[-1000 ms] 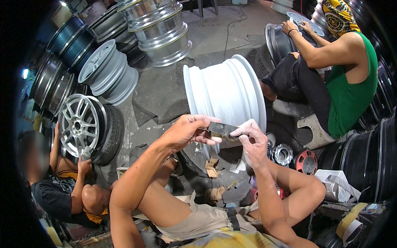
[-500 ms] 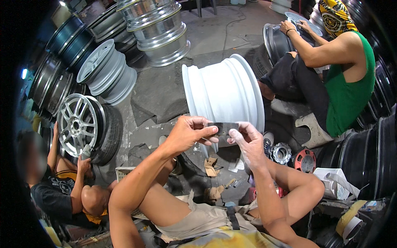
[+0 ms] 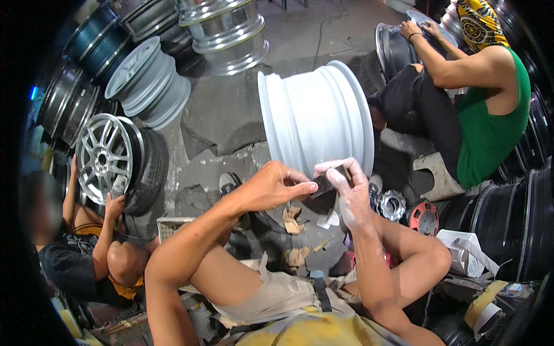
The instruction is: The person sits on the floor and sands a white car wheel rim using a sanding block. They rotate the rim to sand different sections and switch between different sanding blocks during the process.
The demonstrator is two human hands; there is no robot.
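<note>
Head view: both hands — left hand (image 3: 270, 187), right hand (image 3: 349, 193) — pinch a small dark flat sheet (image 3: 326, 183) before the smooth white-painted metal wheel rim (image 3: 314, 118) standing upright.

At frame centre, the matt white-painted metal wheel rim (image 3: 314, 118) looks smooth and chalky. The small dark sheet of abrasive paper (image 3: 327, 183) looks rough and dull. At upper centre, the stacked bare silver metal rims (image 3: 228, 32) shine glossy.
</note>
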